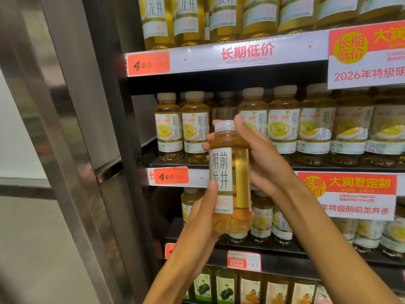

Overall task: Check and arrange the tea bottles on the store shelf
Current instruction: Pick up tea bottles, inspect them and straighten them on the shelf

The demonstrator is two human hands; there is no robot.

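bottle [230, 178] upright, axis vertical, near side of shelf gap [225, 108] | left hand [201, 213] grips base | right hand [258, 156] grips shoulder

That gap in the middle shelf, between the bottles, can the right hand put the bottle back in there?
Probably yes. The right hand grips the bottle near its cap, just in front of the gap in the front row. Nothing stands between them, though the left hand also holds the bottle's bottom.
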